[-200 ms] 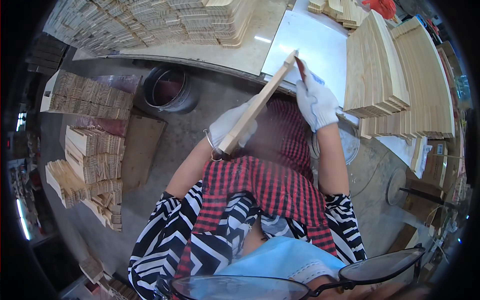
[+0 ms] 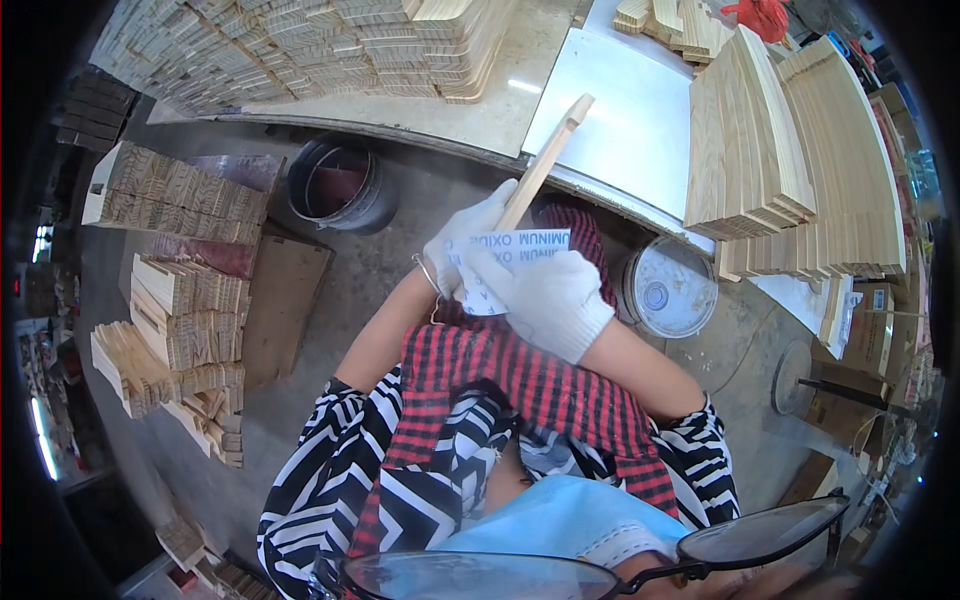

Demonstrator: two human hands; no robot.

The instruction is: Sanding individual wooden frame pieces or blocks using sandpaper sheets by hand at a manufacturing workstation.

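A pale wooden strip (image 2: 550, 155) slants up and away from my lap, its far end over the white board. My gloved left hand (image 2: 468, 230) is wrapped round its nearer part. Bent over that nearer end is a sheet of sandpaper (image 2: 535, 243), its white printed backing showing. My gloved right hand (image 2: 562, 300) grips the sandpaper and presses it against the wood, close beside my left hand. The near end of the strip is hidden under the paper and my right hand.
Long wooden boards (image 2: 750, 140) stand stacked right of the white board (image 2: 625, 120). More wood pieces (image 2: 360, 50) fill the table at the far left. A black bucket (image 2: 340, 190) and a lidded white bucket (image 2: 670, 290) stand on the floor. Wood stacks (image 2: 180, 200) lie at left.
My right hand has come from the strip's far end down toward me, bringing the sandpaper to the near end. The strip has shifted only slightly in my left hand.
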